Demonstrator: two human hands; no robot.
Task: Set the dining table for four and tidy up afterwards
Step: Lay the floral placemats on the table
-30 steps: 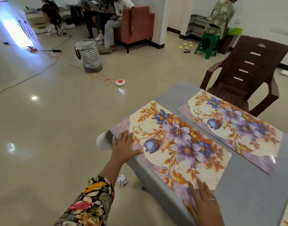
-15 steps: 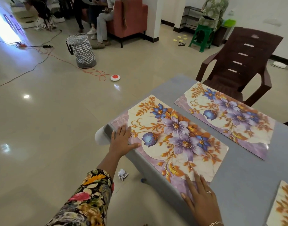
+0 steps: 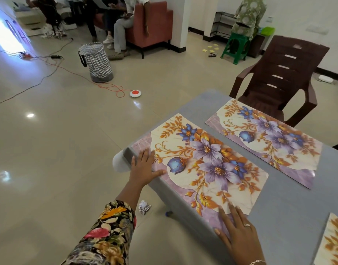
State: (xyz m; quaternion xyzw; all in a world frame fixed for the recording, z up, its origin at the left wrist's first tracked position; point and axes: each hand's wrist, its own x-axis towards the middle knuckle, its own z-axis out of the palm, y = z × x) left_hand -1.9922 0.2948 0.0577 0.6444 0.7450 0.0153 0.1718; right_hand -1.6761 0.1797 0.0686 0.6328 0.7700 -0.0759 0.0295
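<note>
A floral placemat (image 3: 206, 161) with purple and blue flowers lies flat along the near edge of the grey table (image 3: 290, 203). My left hand (image 3: 144, 168) presses flat on its left end, fingers spread and straight. My right hand (image 3: 238, 234) rests flat on its right end, a ring on one finger. A second floral placemat (image 3: 265, 138) lies parallel behind it, in front of the chair. The corner of a third placemat (image 3: 332, 243) shows at the bottom right.
A brown plastic chair (image 3: 281, 73) stands at the table's far side. A crumpled paper (image 3: 144, 207) lies on the floor by the table. Farther off are a zigzag basket (image 3: 96, 62), cables, a red-and-white disc (image 3: 135, 93), a green stool (image 3: 236, 45) and several people.
Both hands stay flat on the near placemat. My right hand has slid a little toward the mat's right end, and the view has shifted slightly.
</note>
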